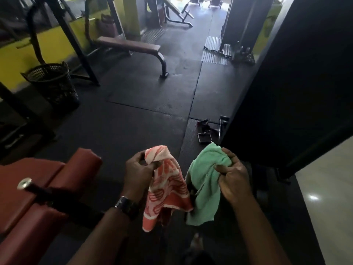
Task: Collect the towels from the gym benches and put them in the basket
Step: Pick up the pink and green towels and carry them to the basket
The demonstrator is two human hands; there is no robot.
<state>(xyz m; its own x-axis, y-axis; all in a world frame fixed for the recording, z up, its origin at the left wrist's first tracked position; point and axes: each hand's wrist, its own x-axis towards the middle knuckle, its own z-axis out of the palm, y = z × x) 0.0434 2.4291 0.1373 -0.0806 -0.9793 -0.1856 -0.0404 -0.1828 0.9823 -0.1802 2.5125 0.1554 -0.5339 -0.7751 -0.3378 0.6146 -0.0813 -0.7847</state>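
left hand (138, 169) pinches the orange patterned towel (168, 190), right hand (232, 178) grips the green towel (206, 186); both hang above the floor, basket (53, 83) well apart, far left.

left hand (138, 167) pinches towel (168, 188): coral-orange and white, swirling line pattern, white stripe near hem. right hand (232, 178) grips second towel (205, 180): plain mint green. basket (52, 83): black, open lattice weave. near bench (38, 188): dark red padding, black bar with silver cap. far bench (129, 45): brown-maroon top, black frame. floor mats (133, 115): black, fine ribbed texture. wall (17, 58): yellow. wristwatch (127, 206): black with silver edge.
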